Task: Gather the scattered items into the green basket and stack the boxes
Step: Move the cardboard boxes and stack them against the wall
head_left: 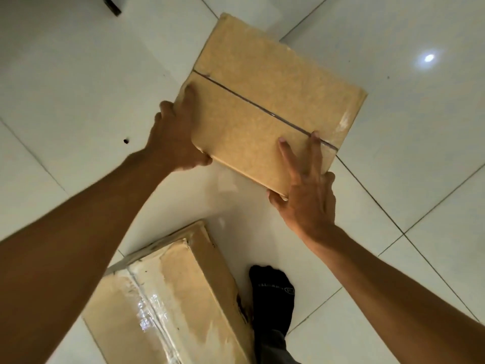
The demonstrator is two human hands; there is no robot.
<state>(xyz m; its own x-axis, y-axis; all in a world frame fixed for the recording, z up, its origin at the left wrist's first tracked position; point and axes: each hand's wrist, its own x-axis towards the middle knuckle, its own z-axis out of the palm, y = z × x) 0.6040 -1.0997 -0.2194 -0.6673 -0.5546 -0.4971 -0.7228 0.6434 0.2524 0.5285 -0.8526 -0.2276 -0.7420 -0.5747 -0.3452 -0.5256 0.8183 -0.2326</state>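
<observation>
**Cardboard box held between two hands above a white tiled floor**

The floor (78,74) is laid with large, glossy white tiles divided by thin dark grout lines that run diagonally across the view. The glaze mirrors a ceiling light as a small bright spot (429,58) at the upper right, and a paler sheen lies on the tile under the box. A small dark speck (126,141) marks the tile at left. In the top left corner a dark object (111,5) juts into view; what it is cannot be told.

A cardboard box (267,90), closed, with a dark seam running across its top face, sits at the centre of the view between both hands; whether it rests on the floor or is lifted off it cannot be told. The left hand (174,137) grips its near left corner, fingers curled along the side and thumb under the near edge. The right hand (307,190) holds the near right corner, two fingers stretched flat on the top face, thumb wrapped round the edge.

A second box (181,298), sealed with shiny clear tape, lies on the floor at the bottom, near the person. Just beside its right edge stands a foot in a black sock (273,292).
</observation>
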